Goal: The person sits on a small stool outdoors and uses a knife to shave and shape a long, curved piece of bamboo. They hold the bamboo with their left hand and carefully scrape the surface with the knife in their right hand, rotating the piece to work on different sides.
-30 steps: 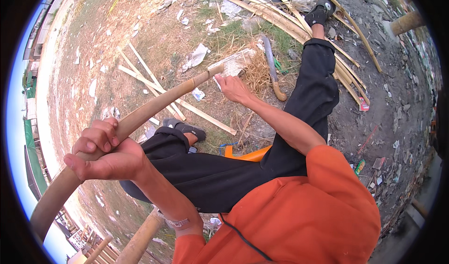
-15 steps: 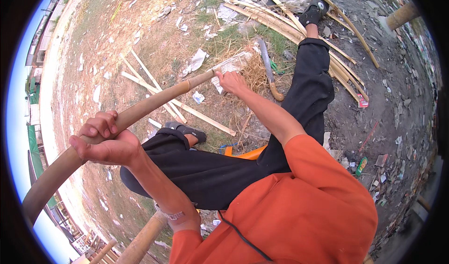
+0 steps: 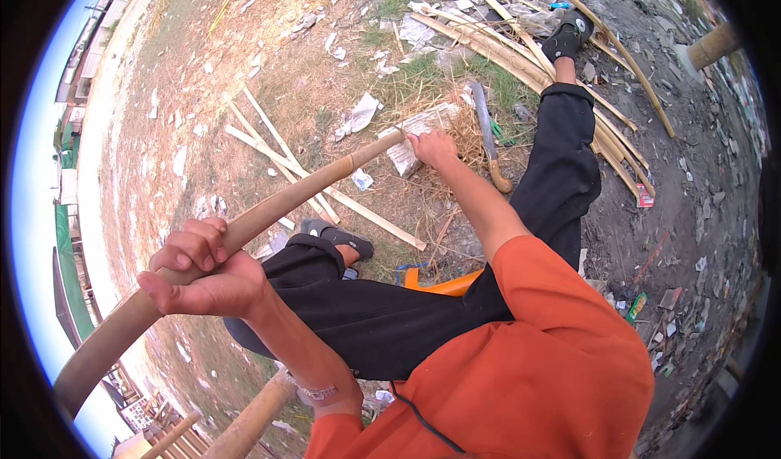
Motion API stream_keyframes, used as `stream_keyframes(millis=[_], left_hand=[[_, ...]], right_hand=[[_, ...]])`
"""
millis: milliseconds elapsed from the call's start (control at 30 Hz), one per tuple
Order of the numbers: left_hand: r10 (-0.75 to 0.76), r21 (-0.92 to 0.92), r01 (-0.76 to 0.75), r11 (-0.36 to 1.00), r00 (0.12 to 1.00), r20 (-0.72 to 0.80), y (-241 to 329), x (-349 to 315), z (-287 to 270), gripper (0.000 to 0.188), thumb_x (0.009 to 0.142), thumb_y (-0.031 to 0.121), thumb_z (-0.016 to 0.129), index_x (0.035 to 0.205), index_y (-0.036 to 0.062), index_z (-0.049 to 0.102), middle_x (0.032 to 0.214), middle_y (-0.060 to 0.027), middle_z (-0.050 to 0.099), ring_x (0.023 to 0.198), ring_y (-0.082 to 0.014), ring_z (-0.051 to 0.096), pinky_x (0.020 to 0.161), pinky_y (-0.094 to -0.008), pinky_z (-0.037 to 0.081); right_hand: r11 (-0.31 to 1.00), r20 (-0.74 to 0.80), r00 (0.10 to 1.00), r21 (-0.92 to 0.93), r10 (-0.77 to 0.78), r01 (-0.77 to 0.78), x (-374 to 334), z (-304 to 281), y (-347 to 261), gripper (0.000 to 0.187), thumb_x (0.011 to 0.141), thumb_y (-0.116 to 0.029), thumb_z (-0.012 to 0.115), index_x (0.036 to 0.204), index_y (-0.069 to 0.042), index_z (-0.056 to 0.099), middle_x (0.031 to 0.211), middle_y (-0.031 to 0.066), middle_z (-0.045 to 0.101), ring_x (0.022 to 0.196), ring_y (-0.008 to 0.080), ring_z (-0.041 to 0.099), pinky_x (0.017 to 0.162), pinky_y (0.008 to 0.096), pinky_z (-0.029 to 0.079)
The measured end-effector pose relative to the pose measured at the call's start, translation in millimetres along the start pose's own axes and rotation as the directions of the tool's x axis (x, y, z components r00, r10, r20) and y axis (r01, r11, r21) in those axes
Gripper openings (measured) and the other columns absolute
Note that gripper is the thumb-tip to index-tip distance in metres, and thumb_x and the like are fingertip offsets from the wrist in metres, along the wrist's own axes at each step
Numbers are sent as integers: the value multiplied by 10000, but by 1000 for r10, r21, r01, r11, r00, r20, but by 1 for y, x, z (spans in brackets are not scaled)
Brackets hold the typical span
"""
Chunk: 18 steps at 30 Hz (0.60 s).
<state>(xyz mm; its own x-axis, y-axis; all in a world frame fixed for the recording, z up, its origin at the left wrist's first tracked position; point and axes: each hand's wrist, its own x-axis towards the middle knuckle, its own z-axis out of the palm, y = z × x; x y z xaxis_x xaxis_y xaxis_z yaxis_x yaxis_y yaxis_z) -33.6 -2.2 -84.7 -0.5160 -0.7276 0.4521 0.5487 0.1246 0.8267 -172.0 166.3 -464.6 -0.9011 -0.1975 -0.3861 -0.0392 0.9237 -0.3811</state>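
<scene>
A long bamboo pole [image 3: 301,194] slants from the lower left up to the middle of the head view. My left hand [image 3: 199,268] is closed around its thicker near part, palm upward, with the thumb pointing left. At the pole's thin far end, the fingers of my right hand [image 3: 434,148] are closed on it. That tip lies over a whitish, worn block [image 3: 419,127] on the ground. Just right of the block, a machete [image 3: 484,121] with a curved wooden handle rests on dry straw, next to my leg.
Split bamboo strips [image 3: 504,56] lie piled by my right shoe [image 3: 569,34]. More thin strips [image 3: 281,154] cross each other at left. Beneath me is an orange seat [image 3: 447,284]. Thick bamboo posts stand at upper right [image 3: 714,46] and lower left [image 3: 256,418]. Litter covers the ground.
The whole scene sits slightly farther right and lower in the picture, as the view has shifted. Both hands keep their hold on the bamboo pole.
</scene>
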Motion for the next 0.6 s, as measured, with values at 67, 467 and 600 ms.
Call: stream_keyframes(millis=[67,467,600], left_hand=[[8,4,-8,1000,1000,-3,1,2,-1,469,897,510,417,625,135,342,475,7,268,426,-123,284,513,-304,357],[15,-96,-12,995,1000,24,-5,11,-11,412,917,416,469,654,118,359,495,6,302,445,-101,289,476,-273,326],[28,-132,-11,991,991,129,5,6,-15,421,936,429,423,660,118,356,504,9,285,447,-97,265,471,-274,304]], right_hand=[[999,2,1000,-26,-29,29,1,-4,-3,633,958,-506,271,961,-27,686,948,170,675,902,316,657,767,430,524],[993,-72,993,-70,94,-99,11,-2,4,588,924,-533,391,965,-30,692,906,155,675,922,297,654,793,411,509],[914,36,998,401,57,-67,-13,-20,-14,717,933,-575,280,952,31,663,895,227,650,955,361,621,848,415,463]])
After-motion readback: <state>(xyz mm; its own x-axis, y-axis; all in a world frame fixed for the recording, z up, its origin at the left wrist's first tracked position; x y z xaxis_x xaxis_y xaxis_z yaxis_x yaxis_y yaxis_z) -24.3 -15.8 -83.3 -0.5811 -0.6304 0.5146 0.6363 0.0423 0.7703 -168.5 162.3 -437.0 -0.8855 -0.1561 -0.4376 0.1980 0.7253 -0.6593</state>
